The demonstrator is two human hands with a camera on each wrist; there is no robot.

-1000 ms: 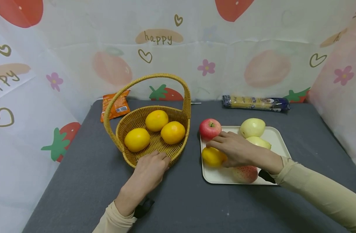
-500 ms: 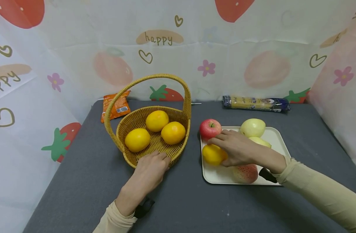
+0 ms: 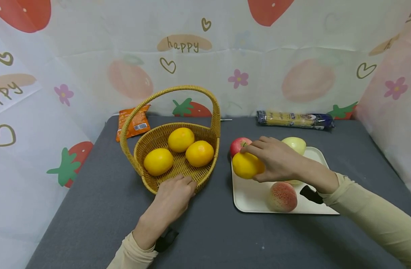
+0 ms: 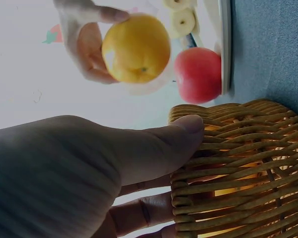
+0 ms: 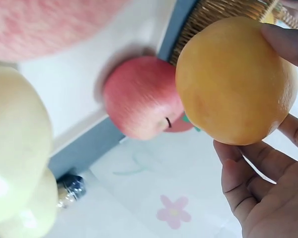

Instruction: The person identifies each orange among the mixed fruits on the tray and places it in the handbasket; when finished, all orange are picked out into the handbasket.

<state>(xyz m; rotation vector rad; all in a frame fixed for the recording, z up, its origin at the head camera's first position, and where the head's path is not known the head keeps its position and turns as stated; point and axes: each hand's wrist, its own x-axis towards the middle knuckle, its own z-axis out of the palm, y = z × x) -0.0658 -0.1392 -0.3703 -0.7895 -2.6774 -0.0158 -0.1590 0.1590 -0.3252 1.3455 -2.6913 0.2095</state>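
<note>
In the head view, my right hand [image 3: 279, 158] grips an orange [image 3: 246, 165] between thumb and fingers, raised above the left side of a white tray [image 3: 249, 198]. My left hand [image 3: 175, 196] holds the near rim of a wicker basket [image 4: 268, 144]. The left wrist view has its thumb on one side of the rim and the fingers on the other. Inside the basket lie three more yellow-orange fruits [image 3: 158, 161]. A red apple [image 3: 238, 145] sits at the tray's far left corner, partly hidden by the held orange.
On the tray lie a peach [image 3: 284, 196] and pale green fruits [image 5: 15, 144], partly covered by my right arm in the head view. Behind are an orange snack bag [image 3: 138, 125] and a pack of noodles [image 3: 294, 119]. The basket's tall handle [image 3: 183, 87] arches over it.
My right hand has lifted the orange off the tray, moving up and slightly away, which uncovers more of the peach. My left hand and the basket have stayed still.
</note>
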